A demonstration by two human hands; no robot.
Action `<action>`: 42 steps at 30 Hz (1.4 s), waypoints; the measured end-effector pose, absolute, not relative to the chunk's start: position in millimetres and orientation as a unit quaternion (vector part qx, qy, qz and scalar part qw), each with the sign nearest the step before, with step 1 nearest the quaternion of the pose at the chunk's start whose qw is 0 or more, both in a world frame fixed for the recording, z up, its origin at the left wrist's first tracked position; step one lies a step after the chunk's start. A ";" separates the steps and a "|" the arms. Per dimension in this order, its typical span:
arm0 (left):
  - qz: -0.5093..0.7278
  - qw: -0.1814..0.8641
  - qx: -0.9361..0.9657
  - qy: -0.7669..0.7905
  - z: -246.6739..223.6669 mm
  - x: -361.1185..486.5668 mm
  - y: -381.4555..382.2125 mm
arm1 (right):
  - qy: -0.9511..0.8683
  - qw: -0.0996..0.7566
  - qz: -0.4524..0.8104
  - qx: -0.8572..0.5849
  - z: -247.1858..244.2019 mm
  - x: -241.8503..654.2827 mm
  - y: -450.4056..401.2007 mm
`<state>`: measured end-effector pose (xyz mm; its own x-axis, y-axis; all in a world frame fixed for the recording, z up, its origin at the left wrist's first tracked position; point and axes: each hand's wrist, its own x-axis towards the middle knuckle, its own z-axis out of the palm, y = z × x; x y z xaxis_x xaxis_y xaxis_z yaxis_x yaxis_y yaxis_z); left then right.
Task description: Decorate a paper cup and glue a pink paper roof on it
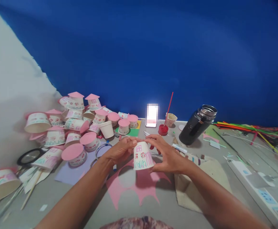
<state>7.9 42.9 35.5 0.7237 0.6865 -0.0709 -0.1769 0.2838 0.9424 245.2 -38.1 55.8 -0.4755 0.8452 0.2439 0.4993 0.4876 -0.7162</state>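
Observation:
A white paper cup (143, 156), upside down, hangs above the table between my two hands. Drawn on it are a pink window, red flowers, green grass and a pink door. My left hand (123, 149) is closed at the cup's upper left, its fingertips at the top edge. Around the right side curls my right hand (166, 156), thumb near the lower rim and fingers by the top. Only a thin pink edge shows at the cup's top. Beneath lies a pink paper sheet (150, 183) with round cut-outs.
Many decorated cups with pink cone roofs (73, 152) are heaped at the left. A black flask (196, 125), a red pot (163, 129) with a stick and a glowing phone (152, 116) stand behind. A cloth (201, 187) and a power strip (255, 187) lie right.

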 end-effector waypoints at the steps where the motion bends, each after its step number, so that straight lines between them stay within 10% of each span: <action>1: 0.297 0.764 0.523 0.233 34.6 2.2 41.1 | -0.799 0.319 0.302 -0.410 56.2 240.2 -36.6; 13: 0.421 0.685 0.545 0.237 36.5 -47.8 -3.4 | -0.561 0.503 0.597 -0.275 30.3 161.1 -17.2; 25: 0.300 0.130 0.899 0.293 64.9 -55.3 21.0 | -0.789 0.315 0.189 -0.492 61.0 204.3 -37.8; 37: 0.348 0.578 0.696 0.246 42.9 -6.2 -0.6 | -0.602 0.422 0.593 -0.327 19.8 235.5 -22.8; 42: 0.389 0.393 0.754 0.354 32.7 -3.6 8.1 | -0.673 0.352 0.390 -0.520 10.5 246.6 -20.7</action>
